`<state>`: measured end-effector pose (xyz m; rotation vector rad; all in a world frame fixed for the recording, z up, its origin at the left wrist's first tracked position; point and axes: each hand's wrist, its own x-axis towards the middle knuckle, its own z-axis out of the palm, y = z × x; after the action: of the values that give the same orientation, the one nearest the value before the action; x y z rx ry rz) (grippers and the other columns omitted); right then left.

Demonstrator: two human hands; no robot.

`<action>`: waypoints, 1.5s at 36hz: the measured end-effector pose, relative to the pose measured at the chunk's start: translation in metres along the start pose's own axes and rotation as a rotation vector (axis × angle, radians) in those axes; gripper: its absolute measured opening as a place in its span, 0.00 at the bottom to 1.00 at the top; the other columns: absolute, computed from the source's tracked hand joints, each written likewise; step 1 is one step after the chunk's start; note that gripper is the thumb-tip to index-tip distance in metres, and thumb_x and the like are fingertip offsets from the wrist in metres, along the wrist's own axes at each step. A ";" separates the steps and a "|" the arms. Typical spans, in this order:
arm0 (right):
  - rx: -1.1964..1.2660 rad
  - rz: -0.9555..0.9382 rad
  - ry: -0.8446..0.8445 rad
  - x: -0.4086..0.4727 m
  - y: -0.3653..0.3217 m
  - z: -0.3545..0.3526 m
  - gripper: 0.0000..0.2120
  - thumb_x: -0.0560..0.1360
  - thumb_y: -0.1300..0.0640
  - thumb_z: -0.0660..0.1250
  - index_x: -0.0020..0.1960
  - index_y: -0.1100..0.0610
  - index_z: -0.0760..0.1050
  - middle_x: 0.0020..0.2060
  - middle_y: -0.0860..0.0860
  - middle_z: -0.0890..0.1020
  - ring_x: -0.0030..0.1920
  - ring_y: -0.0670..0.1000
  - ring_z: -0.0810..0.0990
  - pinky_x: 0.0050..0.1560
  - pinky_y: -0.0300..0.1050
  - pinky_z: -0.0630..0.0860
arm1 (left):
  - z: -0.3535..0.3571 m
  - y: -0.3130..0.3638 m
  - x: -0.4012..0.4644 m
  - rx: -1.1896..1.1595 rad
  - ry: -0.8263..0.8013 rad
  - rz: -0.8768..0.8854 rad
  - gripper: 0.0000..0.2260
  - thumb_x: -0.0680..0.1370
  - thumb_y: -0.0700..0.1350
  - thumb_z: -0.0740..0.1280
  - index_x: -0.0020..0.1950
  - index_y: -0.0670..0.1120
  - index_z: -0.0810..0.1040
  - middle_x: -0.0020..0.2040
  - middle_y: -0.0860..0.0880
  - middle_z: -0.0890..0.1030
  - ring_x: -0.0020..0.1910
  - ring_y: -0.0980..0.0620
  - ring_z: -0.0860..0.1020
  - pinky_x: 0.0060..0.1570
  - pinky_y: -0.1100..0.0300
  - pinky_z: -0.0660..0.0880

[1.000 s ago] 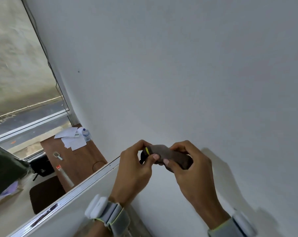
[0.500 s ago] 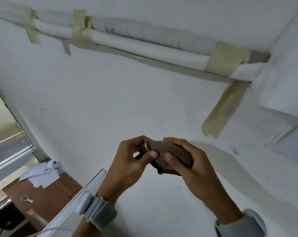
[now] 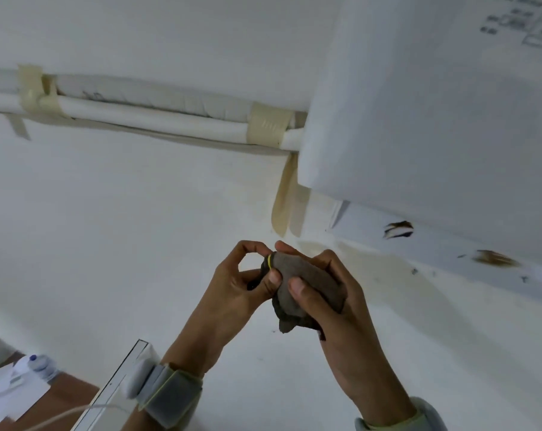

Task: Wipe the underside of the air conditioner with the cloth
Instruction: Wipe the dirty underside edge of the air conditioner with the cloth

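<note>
Cloth (image 3: 304, 287) bunched in both hands' closed grip (left (image 3: 241, 293), right (image 3: 335, 300)), clear wall between it and air conditioner (image 3: 434, 119) underside edge.

The air conditioner (image 3: 434, 104) runs off the right edge, its label print (image 3: 521, 23) too blurred to read.

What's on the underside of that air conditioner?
The underside of the air conditioner shows brown smudges and small dark specks. Further right it runs out of view.

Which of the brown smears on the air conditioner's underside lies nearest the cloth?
The left smear, below the unit's corner, is nearest the cloth held in both hands; the other smear lies farther right.
</note>
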<state>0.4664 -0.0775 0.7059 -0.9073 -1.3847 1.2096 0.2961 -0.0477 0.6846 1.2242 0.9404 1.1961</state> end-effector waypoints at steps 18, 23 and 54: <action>-0.365 -0.303 0.654 -0.058 -0.029 -0.021 0.12 0.77 0.49 0.77 0.52 0.40 0.74 0.49 0.42 0.84 0.44 0.54 0.88 0.36 0.43 0.84 | 0.066 0.041 0.008 0.117 0.008 0.256 0.21 0.81 0.61 0.63 0.59 0.44 0.79 0.51 0.48 0.88 0.52 0.49 0.87 0.61 0.45 0.82; -0.652 -0.552 0.898 -0.067 -0.031 -0.021 0.17 0.78 0.48 0.79 0.59 0.44 0.73 0.55 0.39 0.83 0.55 0.41 0.84 0.55 0.29 0.79 | 0.081 0.051 0.016 0.116 0.017 0.265 0.16 0.84 0.60 0.57 0.59 0.55 0.82 0.49 0.50 0.88 0.50 0.50 0.86 0.59 0.45 0.81; -1.122 -0.612 1.049 -0.018 -0.035 -0.034 0.16 0.79 0.61 0.77 0.67 0.61 0.85 0.65 0.59 0.84 0.67 0.63 0.79 0.71 0.58 0.78 | 0.086 0.044 0.033 0.186 0.158 0.407 0.20 0.86 0.54 0.61 0.46 0.42 0.85 0.36 0.47 0.86 0.35 0.59 0.82 0.39 0.72 0.73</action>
<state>0.5057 -0.0952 0.7349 -1.3927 -1.1823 -0.6209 0.3781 -0.0332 0.7430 1.5376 0.9622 1.5709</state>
